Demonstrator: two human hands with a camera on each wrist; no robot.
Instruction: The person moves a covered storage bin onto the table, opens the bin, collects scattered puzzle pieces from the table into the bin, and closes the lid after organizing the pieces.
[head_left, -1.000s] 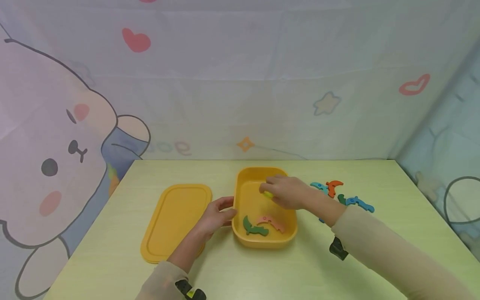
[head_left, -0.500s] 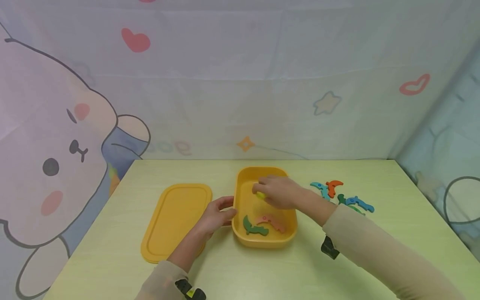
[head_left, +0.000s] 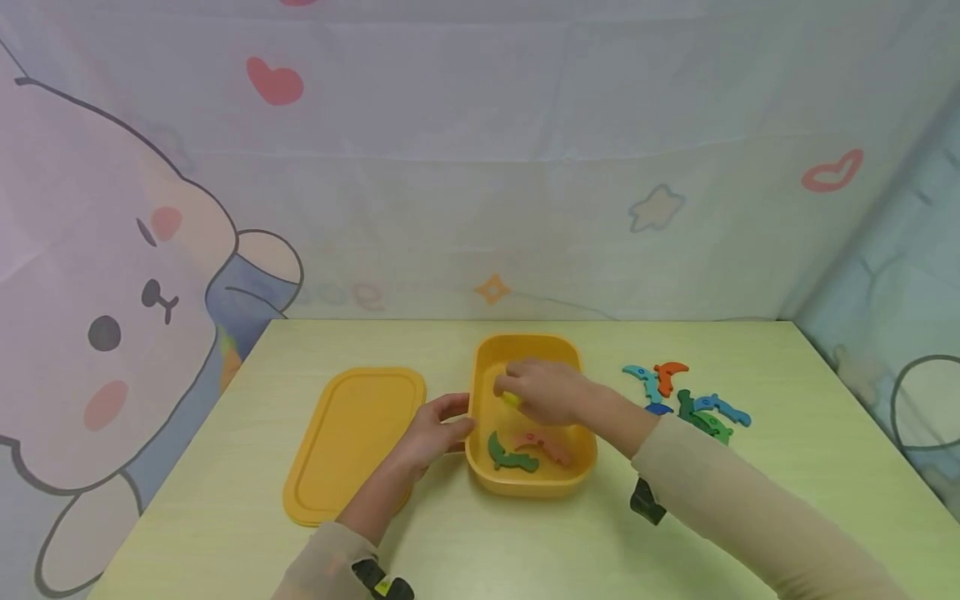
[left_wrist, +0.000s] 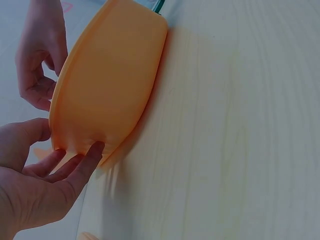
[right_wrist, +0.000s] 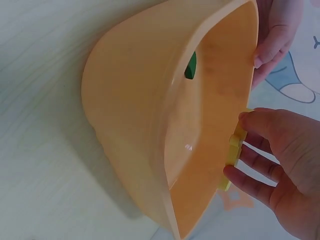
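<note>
My right hand [head_left: 551, 392] is over the yellow box [head_left: 528, 487], pinching a small yellow toy piece [right_wrist: 235, 147] between thumb and fingertips. The right wrist view shows that piece close to the box's inner side, mostly covered by the hand in the head view. On the box floor lie a green curved toy piece [head_left: 512, 454] and a pink one [head_left: 546, 446], both flat and near the front end. My left hand [head_left: 435, 433] touches the box's left wall from outside, its fingertips [left_wrist: 98, 146] against the wall and the thumb at the rim.
A yellow lid [head_left: 352, 446] lies flat left of the box. To the right are several curved toy pieces, among them light blue [head_left: 645, 379], orange [head_left: 667, 377], blue [head_left: 723, 408] and green [head_left: 712, 427]. A printed curtain [head_left: 450, 167] hangs behind the table.
My right hand has moved left and slightly down over the box with the yellow toy piece. More of the pieces at right shows beyond the sleeve. My left hand stays at the box wall.
</note>
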